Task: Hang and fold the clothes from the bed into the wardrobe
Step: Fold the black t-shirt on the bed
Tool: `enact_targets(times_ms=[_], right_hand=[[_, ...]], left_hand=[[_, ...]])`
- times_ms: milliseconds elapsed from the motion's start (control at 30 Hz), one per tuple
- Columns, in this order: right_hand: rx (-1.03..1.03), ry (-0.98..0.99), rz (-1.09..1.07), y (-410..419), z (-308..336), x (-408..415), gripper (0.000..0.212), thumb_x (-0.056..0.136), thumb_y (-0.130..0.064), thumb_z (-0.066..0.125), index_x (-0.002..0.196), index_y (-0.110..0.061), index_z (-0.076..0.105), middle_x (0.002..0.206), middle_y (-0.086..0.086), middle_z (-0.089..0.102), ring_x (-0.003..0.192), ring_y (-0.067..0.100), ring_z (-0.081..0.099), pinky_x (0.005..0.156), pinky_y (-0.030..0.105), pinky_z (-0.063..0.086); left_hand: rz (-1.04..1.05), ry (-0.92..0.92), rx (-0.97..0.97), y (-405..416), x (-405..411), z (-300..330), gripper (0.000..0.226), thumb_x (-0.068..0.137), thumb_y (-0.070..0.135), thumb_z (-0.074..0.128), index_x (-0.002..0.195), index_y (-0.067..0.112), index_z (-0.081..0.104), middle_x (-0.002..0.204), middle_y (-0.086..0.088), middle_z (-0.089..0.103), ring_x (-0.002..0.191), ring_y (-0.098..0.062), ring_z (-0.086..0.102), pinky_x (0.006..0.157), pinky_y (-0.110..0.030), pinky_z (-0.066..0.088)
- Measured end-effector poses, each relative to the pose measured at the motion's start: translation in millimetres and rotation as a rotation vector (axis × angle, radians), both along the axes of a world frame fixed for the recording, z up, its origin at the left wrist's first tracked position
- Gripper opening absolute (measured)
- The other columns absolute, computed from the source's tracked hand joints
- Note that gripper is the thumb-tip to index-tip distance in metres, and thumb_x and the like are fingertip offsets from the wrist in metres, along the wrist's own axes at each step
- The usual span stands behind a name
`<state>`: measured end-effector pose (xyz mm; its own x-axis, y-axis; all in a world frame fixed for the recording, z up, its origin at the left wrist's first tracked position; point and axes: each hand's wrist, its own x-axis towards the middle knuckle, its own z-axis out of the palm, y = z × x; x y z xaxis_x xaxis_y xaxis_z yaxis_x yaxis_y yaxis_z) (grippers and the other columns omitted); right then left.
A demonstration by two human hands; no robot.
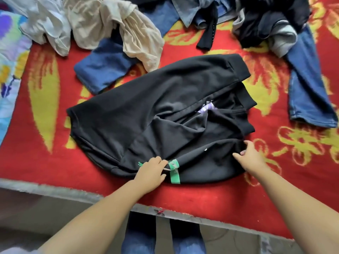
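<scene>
A black sweatshirt (pixel 161 107) lies spread on the red and yellow bed cover (pixel 42 110), with its ribbed hem at the far right. A green tag (pixel 174 171) shows at its near edge. My left hand (pixel 150 173) pinches the near edge of the sweatshirt beside the green tag. My right hand (pixel 249 156) grips a fold of the same black fabric at the near right. A small pale purple label (pixel 207 108) peeks out in the middle of the garment.
Behind lie a beige and white heap (pixel 102 24), blue jeans (pixel 104 68), a second pair of jeans (pixel 308 85) at the right, and a dark pile (pixel 271 21) at the far right. The bed's near edge (pixel 77 194) runs across below my hands.
</scene>
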<state>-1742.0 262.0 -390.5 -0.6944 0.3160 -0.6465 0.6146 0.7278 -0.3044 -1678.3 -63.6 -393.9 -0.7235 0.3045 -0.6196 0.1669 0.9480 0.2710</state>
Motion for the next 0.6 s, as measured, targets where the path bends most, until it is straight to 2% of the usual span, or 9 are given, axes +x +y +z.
enact_targets(times_ms=[67, 167, 233, 300, 367, 433, 467, 533, 600], right_hand=[[-0.023, 0.013, 0.021, 2.3, -0.5, 4.8, 0.033, 0.087, -0.008, 0.061, 0.118, -0.007, 0.05, 0.078, 0.001, 0.054, 0.087, 0.028, 0.057, 0.07, 0.033, 0.037], [-0.067, 0.092, 0.142, 7.3, 6.1, 10.5, 0.004, 0.083, -0.003, 0.057, 0.086, -0.006, 0.055, 0.069, 0.005, 0.052, 0.072, 0.024, 0.049, 0.057, 0.033, 0.032], [-0.177, 0.12, 0.145, 11.5, 16.6, 10.4, 0.008, 0.081, 0.001, 0.053, 0.085, -0.005, 0.057, 0.075, 0.009, 0.058, 0.071, 0.022, 0.049, 0.059, 0.03, 0.035], [-0.274, 0.107, 0.177, 16.6, 30.4, 10.3, 0.02, 0.078, 0.006, 0.05, 0.089, -0.008, 0.061, 0.077, 0.009, 0.061, 0.072, 0.022, 0.051, 0.063, 0.031, 0.037], [-0.206, 0.049, 0.427, 26.2, 39.8, 15.3, 0.023, 0.077, 0.003, 0.053, 0.095, -0.008, 0.061, 0.081, 0.01, 0.065, 0.078, 0.025, 0.058, 0.068, 0.032, 0.037], [0.028, -0.117, 0.803, 37.2, 43.7, 28.9, 0.022, 0.081, -0.012, 0.054, 0.101, -0.017, 0.058, 0.094, 0.004, 0.069, 0.096, 0.023, 0.061, 0.084, 0.031, 0.036], [0.137, -0.234, 0.942, 41.4, 43.1, 38.7, 0.022, 0.083, -0.018, 0.052, 0.104, -0.022, 0.054, 0.103, 0.0, 0.068, 0.107, 0.02, 0.059, 0.1, 0.034, 0.03], [0.218, -0.464, 1.064, 46.7, 38.8, 59.1, 0.021, 0.084, -0.022, 0.047, 0.105, -0.026, 0.049, 0.116, -0.002, 0.063, 0.12, 0.018, 0.051, 0.114, 0.049, 0.011], [0.232, -0.642, 1.059, 48.8, 32.5, 74.3, 0.021, 0.084, -0.018, 0.042, 0.1, -0.029, 0.05, 0.122, -0.004, 0.058, 0.124, 0.017, 0.048, 0.114, 0.055, 0.007]], left_hand=[[-0.056, 0.112, 0.031, -7.3, 10.8, 6.0, 0.032, 0.09, 0.017, 0.055, 0.122, 0.014, 0.056, 0.112, -0.007, 0.053, 0.102, -0.028, 0.053, 0.081, -0.039, 0.047], [-0.08, 0.156, 0.068, -22.7, 22.9, 16.5, 0.019, 0.082, 0.007, 0.065, 0.1, 0.011, 0.069, 0.092, -0.01, 0.06, 0.08, -0.029, 0.061, 0.062, -0.036, 0.051], [-0.086, 0.1, 0.055, -32.8, 28.2, 23.4, 0.017, 0.086, 0.011, 0.061, 0.1, 0.014, 0.069, 0.094, -0.01, 0.06, 0.084, -0.028, 0.061, 0.064, -0.035, 0.05], [-0.233, 0.082, 0.091, -39.0, 31.6, 28.7, 0.018, 0.066, 0.014, 0.081, 0.08, 0.021, 0.073, 0.076, -0.003, 0.06, 0.067, -0.022, 0.062, 0.049, -0.025, 0.046], [-0.379, 0.092, 0.04, -41.7, 36.7, 28.7, 0.029, 0.045, 0.025, 0.09, 0.067, 0.03, 0.072, 0.065, 0.007, 0.057, 0.054, -0.012, 0.058, 0.04, -0.02, 0.04], [-0.479, 0.083, -0.005, -42.9, 43.8, 26.7, 0.03, 0.05, 0.033, 0.085, 0.077, 0.037, 0.073, 0.071, 0.01, 0.058, 0.063, -0.008, 0.059, 0.048, -0.02, 0.042], [-0.493, 0.019, -0.02, -43.8, 46.6, 25.9, 0.031, 0.065, 0.031, 0.077, 0.095, 0.039, 0.072, 0.083, 0.008, 0.06, 0.077, -0.01, 0.061, 0.059, -0.023, 0.045], [-0.443, -0.13, -0.082, -46.7, 52.0, 12.9, 0.043, 0.09, 0.022, 0.049, 0.13, 0.038, 0.054, 0.113, 0.0, 0.053, 0.108, -0.018, 0.051, 0.083, -0.032, 0.042], [-0.391, -0.255, -0.089, -45.5, 51.3, 6.3, 0.048, 0.093, 0.019, 0.039, 0.138, 0.035, 0.046, 0.122, -0.001, 0.049, 0.117, -0.021, 0.045, 0.093, -0.035, 0.039]])
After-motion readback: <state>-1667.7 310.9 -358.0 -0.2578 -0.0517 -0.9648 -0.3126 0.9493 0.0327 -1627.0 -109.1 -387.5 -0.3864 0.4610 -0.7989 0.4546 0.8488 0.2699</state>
